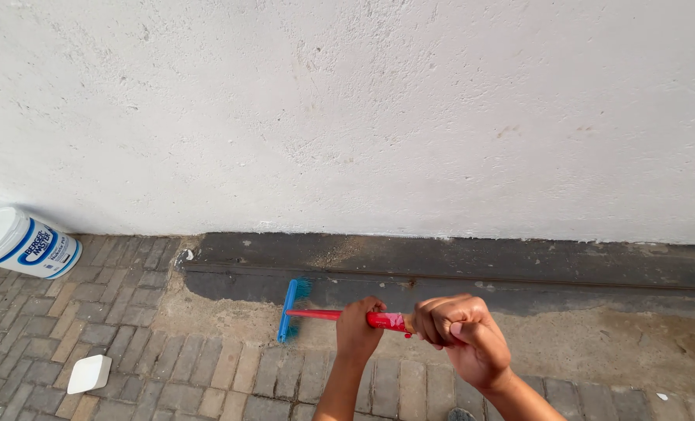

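Note:
A broom with a blue brush head (288, 310) and a red handle (316, 314) points at the ground by the foot of a white rough wall (347, 109). My left hand (358, 330) grips the red handle lower down, nearer the head. My right hand (460, 331) is closed around the handle's upper end. The blue bristles rest on a sandy concrete strip (231, 312) next to a dark grey band (456, 261) that runs along the wall's base.
A white paint bucket with a blue label (22, 242) lies tilted against the wall at the left. A small white block (89, 373) lies on the brick paving (90, 312). White flecks dot the concrete.

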